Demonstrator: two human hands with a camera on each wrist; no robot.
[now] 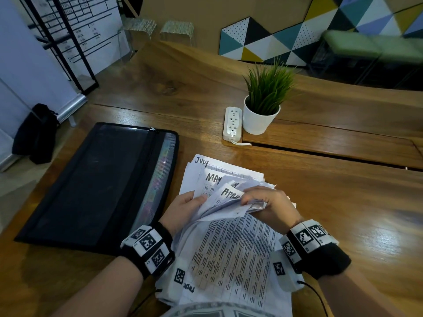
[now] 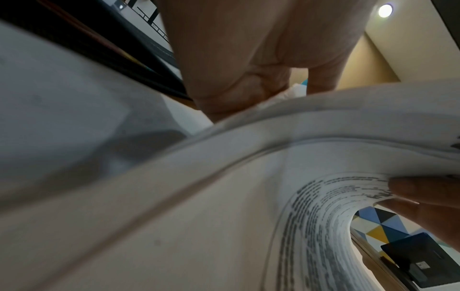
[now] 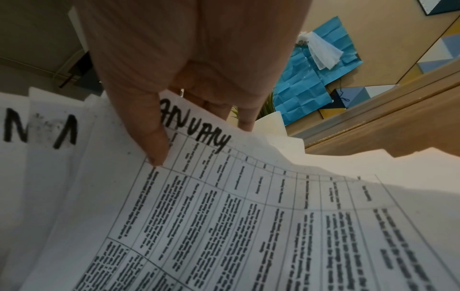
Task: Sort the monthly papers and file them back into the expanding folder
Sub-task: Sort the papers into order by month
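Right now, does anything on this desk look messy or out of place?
Yes. The papers are a skewed, fanned pile, corners curled up between the left hand and right hand. Months are out of order: July, May, April. The expanding folder lies flat beside them.

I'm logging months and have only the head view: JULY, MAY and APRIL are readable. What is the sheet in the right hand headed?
Observer: JANUARY. In the right wrist view the right hand pinches the January sheet, thumb beside the heading.
Operator: Anything readable next to it?
Observer: The neighbouring sheet shows large letters, N and A, with a smudge between; its month is unclear.
Operator: Is the left hand gripping too?
Observer: Yes. The left wrist view shows the left hand with fingers behind the papers, which arch upward.
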